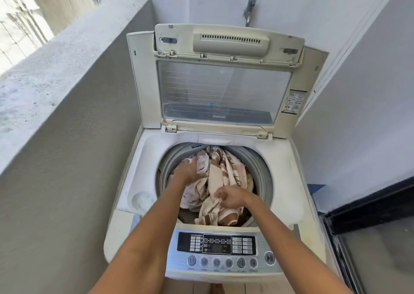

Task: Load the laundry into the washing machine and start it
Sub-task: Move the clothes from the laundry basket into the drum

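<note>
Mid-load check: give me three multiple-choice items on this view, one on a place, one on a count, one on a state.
1. Where is the laundry?
A. in the drum
B. on the ledge
C. on the floor

2. How many hands are in the drum?
A. none
B. one
C. two

3. How does the lid stand?
A. shut
B. raised
C. taken off

Key: 1 A, the brown-and-cream cloth fills the drum. 2 C, the left hand and right hand both grip cloth inside it. 3 B, the lid stands folded up behind the opening, above the control panel side.
</note>
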A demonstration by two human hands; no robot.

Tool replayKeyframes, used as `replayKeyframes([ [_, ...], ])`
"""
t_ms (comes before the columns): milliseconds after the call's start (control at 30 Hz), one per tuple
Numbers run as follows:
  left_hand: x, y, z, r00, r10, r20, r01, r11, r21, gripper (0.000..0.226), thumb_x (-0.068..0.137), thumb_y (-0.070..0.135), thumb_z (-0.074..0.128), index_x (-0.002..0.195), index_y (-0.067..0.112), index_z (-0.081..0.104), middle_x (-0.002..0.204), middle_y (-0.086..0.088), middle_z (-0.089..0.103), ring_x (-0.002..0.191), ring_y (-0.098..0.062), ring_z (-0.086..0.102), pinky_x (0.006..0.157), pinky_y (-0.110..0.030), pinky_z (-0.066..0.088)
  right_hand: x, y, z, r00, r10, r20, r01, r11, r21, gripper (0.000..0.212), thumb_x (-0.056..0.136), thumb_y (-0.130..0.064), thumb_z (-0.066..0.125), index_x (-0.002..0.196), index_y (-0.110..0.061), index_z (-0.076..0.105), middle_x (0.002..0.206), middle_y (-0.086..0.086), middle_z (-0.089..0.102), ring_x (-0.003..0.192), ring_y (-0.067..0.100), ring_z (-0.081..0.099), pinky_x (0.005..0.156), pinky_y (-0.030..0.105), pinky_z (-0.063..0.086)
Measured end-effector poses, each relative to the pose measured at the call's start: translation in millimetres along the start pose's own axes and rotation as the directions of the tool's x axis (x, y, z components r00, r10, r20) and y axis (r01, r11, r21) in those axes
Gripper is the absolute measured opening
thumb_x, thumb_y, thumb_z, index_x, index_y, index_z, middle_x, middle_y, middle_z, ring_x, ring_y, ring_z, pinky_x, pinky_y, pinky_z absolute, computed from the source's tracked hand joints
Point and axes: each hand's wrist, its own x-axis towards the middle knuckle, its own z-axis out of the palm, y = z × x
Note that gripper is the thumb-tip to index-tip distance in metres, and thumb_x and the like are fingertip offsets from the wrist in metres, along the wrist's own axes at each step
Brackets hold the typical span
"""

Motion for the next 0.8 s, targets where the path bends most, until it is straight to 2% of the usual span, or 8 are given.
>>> replayKeyframes([
  [67,-3.3,12.6,13.7,0.995,0.102,0.000,-0.102,0.994,0.044,0.097,0.084,0.058,0.057,0.152,0.023,-0.004,0.159,-0.013,-0.004,0.147,-0.032,-0.001,0.116,-0.056,0.010,-5.5,11.1,-1.6,0.965,-0.040,-0.258,0.037,0.999,-0.016,0.071,0.079,-0.044,0.068,0.140,-0.026,0.037,0.138,0.007,0.046,0.128,0.025,0.044,0.101,0.041,0.041],
  [133,-1.2,18.2,29.0,0.986,0.152,0.072,-0.163,0.971,0.176,0.108,0.080,0.061,0.059,0.149,0.027,-0.015,0.157,-0.011,-0.019,0.145,-0.031,-0.015,0.112,-0.063,0.000,-7.1,22.6,-9.1,0.925,-0.089,-0.369,0.021,0.982,-0.186,0.099,0.070,-0.060,0.069,0.148,-0.030,0.017,0.152,0.008,0.021,0.143,0.028,0.016,0.111,0.055,0.026],
  [200,1.0,16.8,38.7,0.983,0.159,0.091,-0.178,0.945,0.275,0.116,0.074,0.065,0.062,0.147,0.026,-0.020,0.156,-0.012,-0.024,0.145,-0.032,-0.018,0.111,-0.066,-0.001,-4.8,33.1,-14.0,0.955,-0.119,-0.272,0.026,0.945,-0.325,0.118,0.065,-0.065,0.070,0.150,-0.032,-0.003,0.158,0.006,-0.009,0.146,0.029,-0.013,0.112,0.064,0.004],
  [267,1.9,15.5,43.4,0.982,0.164,0.095,-0.188,0.912,0.364,0.120,0.073,0.065,0.064,0.147,0.025,-0.022,0.155,-0.013,-0.025,0.144,-0.034,-0.019,0.111,-0.068,0.001,5.4,44.3,-10.3,0.983,-0.090,-0.158,0.018,0.914,-0.406,0.125,0.064,-0.066,0.070,0.149,-0.032,-0.015,0.155,0.006,-0.028,0.141,0.031,-0.028,0.108,0.070,-0.004],
  [433,19.4,6.5,81.4,0.984,-0.045,0.172,-0.044,0.874,0.485,0.116,0.076,0.065,0.059,0.146,0.025,-0.025,0.152,-0.013,-0.032,0.141,-0.039,-0.023,0.102,-0.077,0.003,45.1,50.5,37.4,0.998,0.055,0.018,-0.042,0.901,-0.431,0.128,0.066,-0.059,0.074,0.146,-0.031,-0.022,0.151,0.005,-0.036,0.142,0.035,-0.025,0.106,0.074,0.000],
  [600,52.4,10.1,132.9,0.894,-0.353,0.277,0.162,0.830,0.534,0.099,0.090,0.032,0.059,0.145,0.029,-0.023,0.147,-0.012,-0.040,0.137,-0.040,-0.032,0.099,-0.080,0.005,94.7,50.1,69.7,0.947,0.190,0.258,-0.072,0.910,-0.408,0.116,0.079,-0.036,0.073,0.147,-0.031,-0.021,0.151,0.002,-0.037,0.140,0.035,-0.028,0.101,0.078,0.008],
  [700,75.2,17.4,140.2,0.845,-0.447,0.293,0.214,0.786,0.580,0.086,0.095,0.032,0.051,0.146,0.031,-0.019,0.147,-0.014,-0.040,0.135,-0.045,-0.032,0.100,-0.079,0.003,113.5,57.2,74.9,0.932,0.213,0.292,-0.064,0.892,-0.448,0.127,0.073,-0.043,0.077,0.144,-0.030,-0.027,0.150,0.003,-0.038,0.140,0.035,-0.029,0.100,0.079,0.008],
  [800,87.1,8.4,155.9,0.861,-0.454,0.231,0.254,0.776,0.578,0.087,0.096,0.031,0.049,0.145,0.029,-0.023,0.145,-0.015,-0.042,0.132,-0.046,-0.036,0.100,-0.079,0.002,120.3,61.1,80.5,0.960,0.168,0.224,-0.052,0.893,-0.447,0.130,0.071,-0.043,0.078,0.143,-0.030,-0.030,0.151,0.004,-0.037,0.141,0.036,-0.027,0.101,0.078,0.007],
])
